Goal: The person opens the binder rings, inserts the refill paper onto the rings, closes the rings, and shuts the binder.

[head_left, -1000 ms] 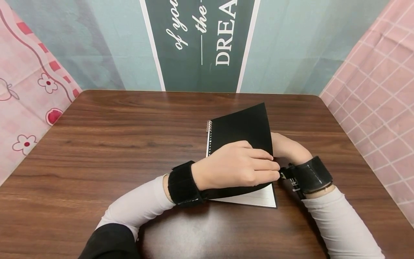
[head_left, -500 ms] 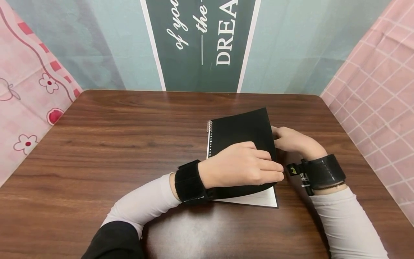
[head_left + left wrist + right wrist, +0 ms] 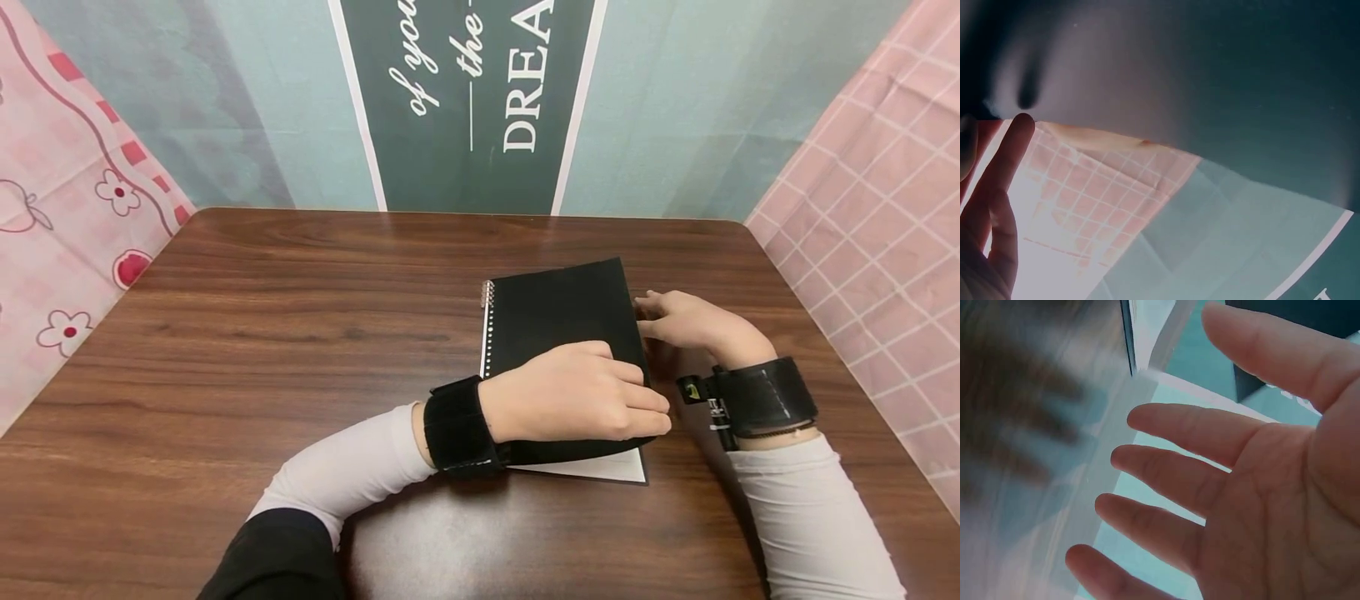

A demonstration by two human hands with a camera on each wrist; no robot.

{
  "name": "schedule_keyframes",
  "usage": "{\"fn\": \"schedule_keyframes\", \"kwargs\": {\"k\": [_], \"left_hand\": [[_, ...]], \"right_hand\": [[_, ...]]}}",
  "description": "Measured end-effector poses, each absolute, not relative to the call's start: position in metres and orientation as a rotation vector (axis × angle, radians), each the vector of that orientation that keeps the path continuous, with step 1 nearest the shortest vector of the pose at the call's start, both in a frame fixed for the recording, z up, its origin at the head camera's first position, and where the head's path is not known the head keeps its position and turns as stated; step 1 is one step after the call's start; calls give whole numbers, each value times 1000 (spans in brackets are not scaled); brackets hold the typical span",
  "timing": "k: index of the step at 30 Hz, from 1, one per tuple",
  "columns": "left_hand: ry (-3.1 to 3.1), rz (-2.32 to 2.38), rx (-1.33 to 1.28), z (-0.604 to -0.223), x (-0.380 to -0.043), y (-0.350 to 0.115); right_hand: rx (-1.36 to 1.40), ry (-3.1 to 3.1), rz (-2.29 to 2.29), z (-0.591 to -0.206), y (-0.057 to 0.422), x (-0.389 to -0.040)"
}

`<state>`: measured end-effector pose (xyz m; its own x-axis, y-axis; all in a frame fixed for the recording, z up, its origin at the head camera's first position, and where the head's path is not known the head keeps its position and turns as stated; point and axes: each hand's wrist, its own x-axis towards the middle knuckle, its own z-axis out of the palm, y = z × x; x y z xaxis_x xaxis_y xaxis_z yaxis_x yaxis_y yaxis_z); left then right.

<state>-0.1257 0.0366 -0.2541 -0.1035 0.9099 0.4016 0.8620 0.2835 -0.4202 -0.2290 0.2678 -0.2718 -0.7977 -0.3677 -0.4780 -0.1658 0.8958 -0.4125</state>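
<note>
A spiral notebook with a black cover (image 3: 562,312) lies right of centre on the table, its binding on the left. The cover is partly raised, and a white page (image 3: 618,468) shows below its lower edge. My left hand (image 3: 581,396) rests across the cover with fingers extended toward its right edge; in the left wrist view, a fingertip (image 3: 1020,125) touches the cover's edge. My right hand (image 3: 701,325) is just right of the notebook, apart from it as far as I can tell. The right wrist view shows that hand (image 3: 1260,500) empty, its fingers spread.
The brown wooden table (image 3: 300,333) is glossy and reflects light near its front edge. Behind it hangs a blue-green cloth (image 3: 660,108) with white lettering. Pink patterned cloths stand at the left (image 3: 67,250) and right (image 3: 892,183).
The raised cover has sunk lower toward the pages. My left hand has shifted slightly right and down with it. My right hand has drawn away to the right from behind the cover.
</note>
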Motion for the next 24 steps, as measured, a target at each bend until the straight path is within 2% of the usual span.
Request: {"fn": "schedule_keyframes", "kwargs": {"k": [12,24], "left_hand": [[-2202,338,-1763,-255,-119,60],[-2315,390,-1841,-271,-117,78]], "right_hand": [[-302,2467,-484,-266,282,-231],[-361,2519,-491,-265,295,-232]]}}
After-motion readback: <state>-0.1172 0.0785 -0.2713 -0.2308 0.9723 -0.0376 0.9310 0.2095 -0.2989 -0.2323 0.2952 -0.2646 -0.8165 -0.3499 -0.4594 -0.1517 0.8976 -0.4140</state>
